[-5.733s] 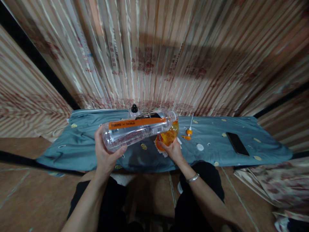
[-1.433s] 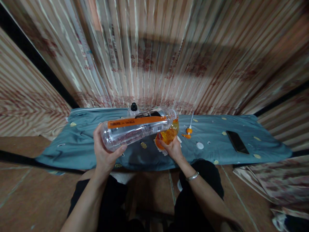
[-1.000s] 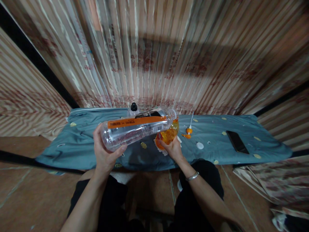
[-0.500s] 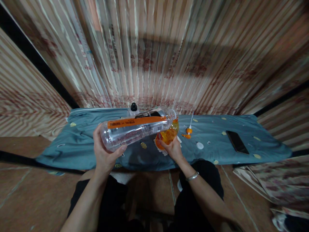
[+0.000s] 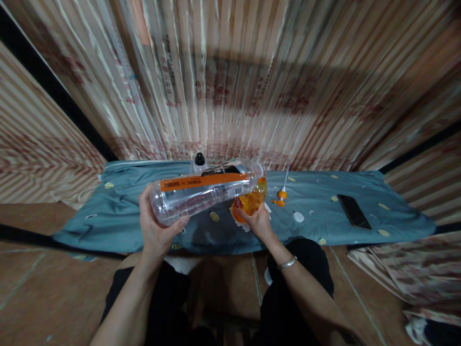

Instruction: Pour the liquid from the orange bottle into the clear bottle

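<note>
My left hand is wrapped round the base of a large clear plastic bottle with an orange and silver label. The bottle lies tilted almost level, its neck pointing right. Its mouth is at the top of an orange bottle; whether liquid is passing between them I cannot tell. My right hand grips the orange bottle low on its side, and a white paper-like piece shows beneath it. To the right lies an orange pump head with a white tube.
A blue-green cloth covers the narrow surface. Behind the clear bottle stands a bottle with a black cap. On the right are a white round cap and a dark phone. A striped curtain hangs behind, between black bars.
</note>
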A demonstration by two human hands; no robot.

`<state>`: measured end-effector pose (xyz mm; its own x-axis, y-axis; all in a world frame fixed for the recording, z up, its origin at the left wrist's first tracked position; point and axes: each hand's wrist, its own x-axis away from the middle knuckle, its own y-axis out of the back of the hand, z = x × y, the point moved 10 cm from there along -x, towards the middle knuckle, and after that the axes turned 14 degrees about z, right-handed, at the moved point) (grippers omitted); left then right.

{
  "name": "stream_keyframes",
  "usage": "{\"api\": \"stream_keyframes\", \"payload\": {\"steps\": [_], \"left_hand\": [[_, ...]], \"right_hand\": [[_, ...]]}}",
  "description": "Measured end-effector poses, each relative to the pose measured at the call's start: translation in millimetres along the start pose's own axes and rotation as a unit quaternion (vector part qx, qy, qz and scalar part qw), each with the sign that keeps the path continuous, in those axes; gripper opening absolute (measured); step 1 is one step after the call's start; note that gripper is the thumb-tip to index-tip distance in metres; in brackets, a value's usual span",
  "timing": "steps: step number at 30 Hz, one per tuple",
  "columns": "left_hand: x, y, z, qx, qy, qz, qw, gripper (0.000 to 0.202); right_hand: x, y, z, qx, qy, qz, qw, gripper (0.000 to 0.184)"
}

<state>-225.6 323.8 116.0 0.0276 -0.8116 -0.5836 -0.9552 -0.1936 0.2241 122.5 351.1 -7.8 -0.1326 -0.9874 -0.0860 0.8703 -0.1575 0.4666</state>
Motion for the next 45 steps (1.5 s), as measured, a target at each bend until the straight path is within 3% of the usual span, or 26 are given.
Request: {"api": "stream_keyframes", "payload": {"steps": [20, 45], "left_hand": [[0.2, 0.0, -4.4, 0.0, -0.032, 0.004, 0.999, 0.09], [-0.4, -0.4, -0.6, -0.013, 0.005, 0.003, 1.0, 0.093]], "right_hand": [[-0.2, 0.5, -2.7, 0.004, -0.007, -0.007, 1.0, 0.078], [-0.2, -0.7, -2.5, 0.0, -0.005, -0.002, 1.0, 0.081]]}}
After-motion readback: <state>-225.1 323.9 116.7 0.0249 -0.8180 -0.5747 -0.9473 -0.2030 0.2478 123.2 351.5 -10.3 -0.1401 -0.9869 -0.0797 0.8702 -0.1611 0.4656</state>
